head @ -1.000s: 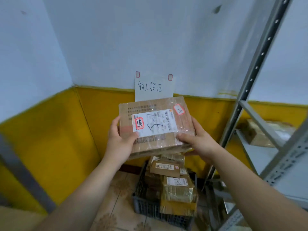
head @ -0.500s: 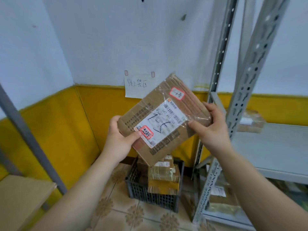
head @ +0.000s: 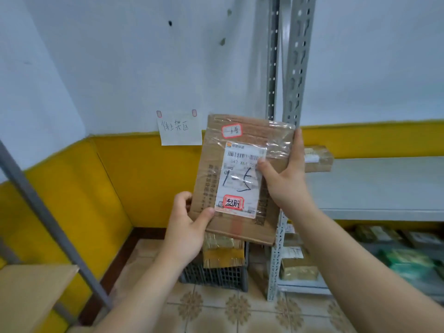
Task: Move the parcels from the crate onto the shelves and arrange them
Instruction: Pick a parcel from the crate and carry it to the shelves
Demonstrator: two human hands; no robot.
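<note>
Cardboard parcel, flat and brown, stands on end in the air, banded with clear tape and bearing a white label with a barcode, a handwritten 1-5 and two red-bordered stickers. The left hand grips its lower left corner, thumb on the front face, while the right hand clasps its right edge, thumb on the label and fingers wrapped behind. It hangs above the dark crate of parcels, just left of the grey shelf.
</note>
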